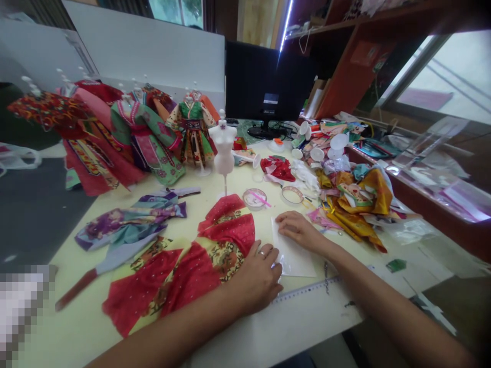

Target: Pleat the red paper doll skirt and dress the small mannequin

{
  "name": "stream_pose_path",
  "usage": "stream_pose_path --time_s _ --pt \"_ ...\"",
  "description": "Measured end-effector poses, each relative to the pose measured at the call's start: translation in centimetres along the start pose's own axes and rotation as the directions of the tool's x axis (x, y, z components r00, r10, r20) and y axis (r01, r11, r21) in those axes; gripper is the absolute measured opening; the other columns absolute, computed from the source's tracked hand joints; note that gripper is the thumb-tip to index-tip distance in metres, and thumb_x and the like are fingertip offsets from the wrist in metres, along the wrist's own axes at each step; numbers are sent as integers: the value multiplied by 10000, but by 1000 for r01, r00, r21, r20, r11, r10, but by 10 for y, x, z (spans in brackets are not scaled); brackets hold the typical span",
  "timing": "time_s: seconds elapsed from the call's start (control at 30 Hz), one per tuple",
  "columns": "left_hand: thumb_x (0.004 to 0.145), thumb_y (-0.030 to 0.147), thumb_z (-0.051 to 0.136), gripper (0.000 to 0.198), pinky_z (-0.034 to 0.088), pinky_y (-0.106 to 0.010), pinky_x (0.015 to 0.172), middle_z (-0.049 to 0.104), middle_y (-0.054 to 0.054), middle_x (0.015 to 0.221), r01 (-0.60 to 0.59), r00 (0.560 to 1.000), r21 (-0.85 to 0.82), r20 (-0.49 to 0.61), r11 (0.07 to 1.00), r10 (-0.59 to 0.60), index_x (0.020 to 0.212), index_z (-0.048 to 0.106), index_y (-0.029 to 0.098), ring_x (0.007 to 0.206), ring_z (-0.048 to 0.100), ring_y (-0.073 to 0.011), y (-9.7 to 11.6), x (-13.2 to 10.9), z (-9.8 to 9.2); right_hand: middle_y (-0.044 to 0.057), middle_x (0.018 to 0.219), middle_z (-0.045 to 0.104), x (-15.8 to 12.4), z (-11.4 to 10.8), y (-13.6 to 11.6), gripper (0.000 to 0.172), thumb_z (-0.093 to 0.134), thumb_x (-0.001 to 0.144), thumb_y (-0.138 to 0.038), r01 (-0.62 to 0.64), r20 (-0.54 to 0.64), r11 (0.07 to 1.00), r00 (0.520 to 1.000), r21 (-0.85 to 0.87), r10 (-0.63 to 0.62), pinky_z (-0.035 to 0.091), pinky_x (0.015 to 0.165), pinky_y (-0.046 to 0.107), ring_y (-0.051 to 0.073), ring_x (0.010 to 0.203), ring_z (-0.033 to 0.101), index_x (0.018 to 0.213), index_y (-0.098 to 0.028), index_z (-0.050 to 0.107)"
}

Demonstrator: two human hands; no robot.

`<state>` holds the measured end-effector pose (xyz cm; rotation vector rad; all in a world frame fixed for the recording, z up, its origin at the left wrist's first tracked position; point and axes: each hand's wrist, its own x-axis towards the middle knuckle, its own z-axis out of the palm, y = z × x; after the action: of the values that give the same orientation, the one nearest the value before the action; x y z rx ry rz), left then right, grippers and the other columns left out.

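My left hand (258,276), with a ring on one finger, rests with curled fingers at the left edge of a translucent white sheet (293,250). It lies beside a red and yellow doll garment (184,271) spread on the pale yellow table (80,327). My right hand (297,230) lies flat across the sheet's top edge. Whether either hand grips the sheet is hidden.
A white dress form (222,148) stands behind the garment, before several costumes (146,138) at the back left. Two round lids (255,198) lie near it. Gold fabric (356,204) and mixed scraps fill the right side, a ruler (307,291) runs along the front, and a monitor (264,82) stands behind.
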<state>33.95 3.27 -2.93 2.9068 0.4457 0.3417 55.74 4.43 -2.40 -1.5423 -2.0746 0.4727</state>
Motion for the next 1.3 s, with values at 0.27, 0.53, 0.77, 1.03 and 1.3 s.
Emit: stream_pose_path --time_s 0.27,0.53,0.77,1.03,1.3 --pt "830 462 474 364 225 -518 1028 507 -130 1239 -31 999 -24 19 999 31 982 582 150 1175 402 -297 -3 0 3 65 989 620 6 4 8 148 502 842 -245 77 -39 991 996 -106 -81 363 914 417 202 975 529 747 -219 612" --pt "832 492 455 400 221 -507 1031 519 -140 1219 -40 999 -10 27 999 40 988 580 145 1153 417 -289 -3 1 1 69 1012 609 7 10 14 108 525 827 -226 99 -81 976 990 -196 -117 356 910 420 205 984 508 761 -216 609" --pt "825 479 474 377 230 -505 1025 534 -132 1177 -48 998 -9 27 999 49 964 578 144 1123 432 -284 -1 0 -2 60 1013 610 10 10 13 55 564 800 -222 82 -91 970 990 -231 -105 351 919 410 204 983 511 752 -215 591" --pt "825 465 478 362 238 -507 1017 537 -128 1153 -51 998 -5 23 999 52 957 576 142 1104 440 -284 -1 0 -2 77 1007 619 16 4 17 125 583 769 -222 -56 -159 958 987 -281 11 364 900 391 228 990 524 892 -203 578" --pt "830 453 475 347 248 -491 1008 550 -123 1110 -60 998 -1 14 998 60 944 577 141 1091 445 -280 -2 -1 -3 60 773 642 2 -17 9 142 518 793 -219 -244 -102 908 970 -341 222 402 702 293 185 752 568 729 -176 638"
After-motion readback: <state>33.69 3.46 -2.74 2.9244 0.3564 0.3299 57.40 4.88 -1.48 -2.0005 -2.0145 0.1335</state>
